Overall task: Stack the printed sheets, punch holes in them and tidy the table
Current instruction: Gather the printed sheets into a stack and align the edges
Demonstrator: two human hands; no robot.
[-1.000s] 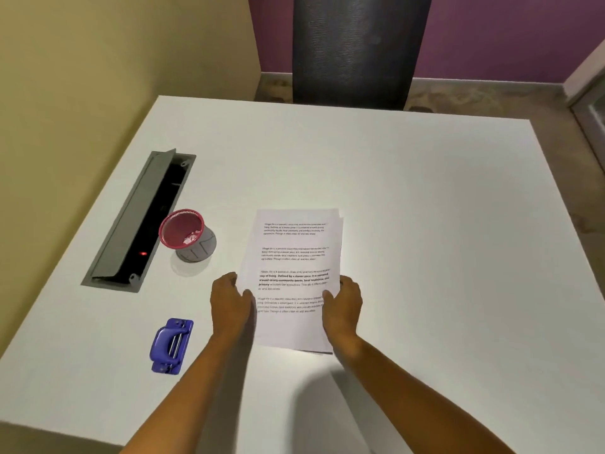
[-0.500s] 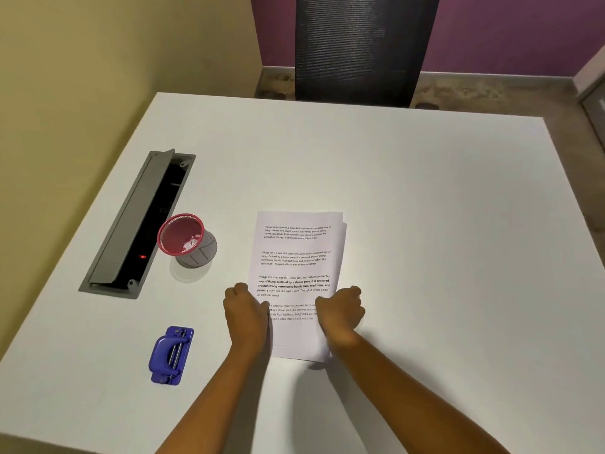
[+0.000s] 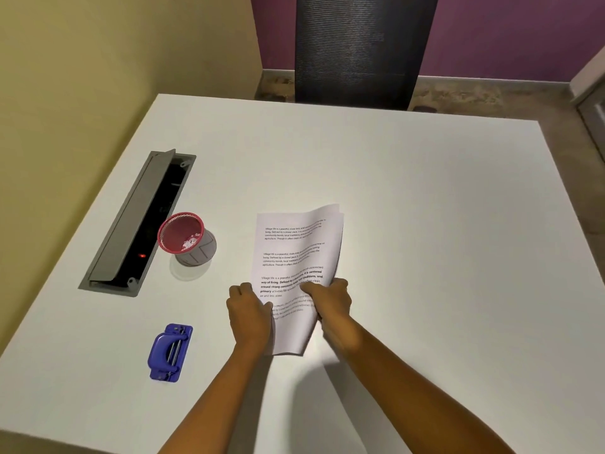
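Note:
A stack of printed sheets [image 3: 294, 253] lies in the middle of the white table [image 3: 425, 224]. My left hand [image 3: 250, 314] grips its left edge near the bottom. My right hand [image 3: 329, 298] grips the right edge, thumb on top, and that side bends upward off the table. A blue hole punch [image 3: 169, 352] lies flat to the left of my left forearm, apart from both hands.
A red mesh cup [image 3: 185, 237] with white paper bits inside stands left of the sheets. Beside it a grey cable hatch [image 3: 137, 221] is open in the tabletop. A black chair back [image 3: 360, 50] stands at the table's far edge.
Both hands closed on the sheets' side edges. The right side of the stack has lifted and curled up from the table.

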